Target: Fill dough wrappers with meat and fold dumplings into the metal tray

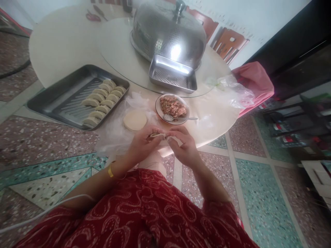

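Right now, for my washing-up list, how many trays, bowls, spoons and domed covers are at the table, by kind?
Trays: 2, large tray and small tray
Bowl: 1
Spoon: 1
Domed cover: 1
Total: 5

At ten o'clock the tray [64, 100] is dark grey, the dumplings [103, 100] pale cream. The filling [173, 106] is pinkish, flecked green; its bowl [158, 111] white, dark-rimmed. At six, the clothing [155, 210] is red with pale paisley.
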Demonstrator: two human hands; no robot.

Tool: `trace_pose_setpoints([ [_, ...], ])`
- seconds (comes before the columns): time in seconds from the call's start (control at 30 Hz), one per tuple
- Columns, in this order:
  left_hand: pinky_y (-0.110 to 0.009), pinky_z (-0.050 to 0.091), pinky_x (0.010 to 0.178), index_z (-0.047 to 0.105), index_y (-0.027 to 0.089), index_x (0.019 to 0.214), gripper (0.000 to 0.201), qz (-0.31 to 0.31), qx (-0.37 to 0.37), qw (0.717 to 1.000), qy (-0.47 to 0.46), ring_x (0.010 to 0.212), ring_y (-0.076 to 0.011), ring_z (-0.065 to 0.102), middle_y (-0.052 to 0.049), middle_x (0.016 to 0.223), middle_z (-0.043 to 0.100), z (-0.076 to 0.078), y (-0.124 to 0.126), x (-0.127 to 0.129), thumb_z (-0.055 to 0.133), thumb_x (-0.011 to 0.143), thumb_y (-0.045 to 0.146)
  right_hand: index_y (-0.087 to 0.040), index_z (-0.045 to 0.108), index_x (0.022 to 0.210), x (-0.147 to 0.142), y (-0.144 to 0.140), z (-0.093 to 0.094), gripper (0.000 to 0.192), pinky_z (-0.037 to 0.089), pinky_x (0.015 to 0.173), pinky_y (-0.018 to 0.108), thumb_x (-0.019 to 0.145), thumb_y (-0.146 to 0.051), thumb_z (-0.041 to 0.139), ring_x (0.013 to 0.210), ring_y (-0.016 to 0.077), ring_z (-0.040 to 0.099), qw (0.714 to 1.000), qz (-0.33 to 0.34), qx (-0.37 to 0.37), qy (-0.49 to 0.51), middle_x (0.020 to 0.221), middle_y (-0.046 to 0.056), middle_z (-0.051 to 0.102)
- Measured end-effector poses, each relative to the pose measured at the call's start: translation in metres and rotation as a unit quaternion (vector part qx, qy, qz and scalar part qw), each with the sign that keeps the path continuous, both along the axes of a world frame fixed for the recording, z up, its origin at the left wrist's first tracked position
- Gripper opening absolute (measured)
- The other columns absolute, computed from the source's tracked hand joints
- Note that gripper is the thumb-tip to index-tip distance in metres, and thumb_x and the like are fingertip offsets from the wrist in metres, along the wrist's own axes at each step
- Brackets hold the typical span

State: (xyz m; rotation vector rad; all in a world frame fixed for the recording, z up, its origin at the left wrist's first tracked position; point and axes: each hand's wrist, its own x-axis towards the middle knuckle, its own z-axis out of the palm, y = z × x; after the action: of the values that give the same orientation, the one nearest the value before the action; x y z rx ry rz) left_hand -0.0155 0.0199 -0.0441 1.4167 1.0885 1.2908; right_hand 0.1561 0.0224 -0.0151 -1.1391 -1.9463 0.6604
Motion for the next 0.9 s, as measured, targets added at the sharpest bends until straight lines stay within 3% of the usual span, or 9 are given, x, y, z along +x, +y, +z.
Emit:
trace_pose_setpoints([
  [0.2, -0.019, 0.048, 0.054, 0.059, 0.017, 0.081, 0.011, 0.015, 0.014, 1.000, -0.006, 0.062, -0.0093, 0.056, -0.001, 0.081, 0.063, 0.002, 0.001, 0.001, 0.063, 0.081, 0.028, -0.025, 0.068, 0.103, -0.002, -0.001, -0.001, 0.021, 0.056, 0.091, 0.041, 0.087, -0.019, 0.056, 0.103, 0.0198, 0.064, 1.000, -0.004, 0.020, 0.008, 0.106, 0.006, 0.066],
  [0.37, -0.018, 0.046, 0.049, 0.056, 0.018, 0.083, 0.013, -0.001, -0.042, 0.996, -0.078, 0.051, -0.0063, 0.052, 0.001, 0.075, 0.062, 0.004, 0.000, 0.001, 0.062, 0.082, 0.030, -0.024, 0.064, 0.101, -0.004, -0.002, -0.005, 0.019, 0.056, 0.088, 0.047, 0.082, -0.021, 0.062, 0.102, 0.0241, 0.062, 0.991, -0.060, 0.118, -0.023, 0.103, 0.007, 0.064],
  [0.53, -0.018, 0.046, 0.048, 0.057, 0.017, 0.081, 0.016, -0.001, -0.052, 0.996, -0.074, 0.051, -0.0063, 0.052, 0.002, 0.070, 0.060, 0.007, 0.001, 0.002, 0.065, 0.078, 0.030, -0.026, 0.064, 0.097, -0.006, -0.004, -0.010, 0.015, 0.056, 0.081, 0.044, 0.084, -0.020, 0.062, 0.098, 0.0240, 0.060, 0.979, -0.043, 0.191, -0.048, 0.098, 0.007, 0.062],
  [0.9, -0.018, 0.046, 0.048, 0.057, 0.017, 0.084, 0.015, -0.020, -0.051, 0.996, -0.067, 0.052, -0.0071, 0.052, 0.001, 0.073, 0.061, 0.004, -0.001, 0.003, 0.063, 0.082, 0.031, -0.027, 0.062, 0.093, -0.002, -0.002, -0.010, 0.013, 0.054, 0.080, 0.044, 0.085, -0.016, 0.062, 0.098, 0.0235, 0.060, 0.967, -0.024, 0.235, -0.091, 0.102, 0.006, 0.060],
])
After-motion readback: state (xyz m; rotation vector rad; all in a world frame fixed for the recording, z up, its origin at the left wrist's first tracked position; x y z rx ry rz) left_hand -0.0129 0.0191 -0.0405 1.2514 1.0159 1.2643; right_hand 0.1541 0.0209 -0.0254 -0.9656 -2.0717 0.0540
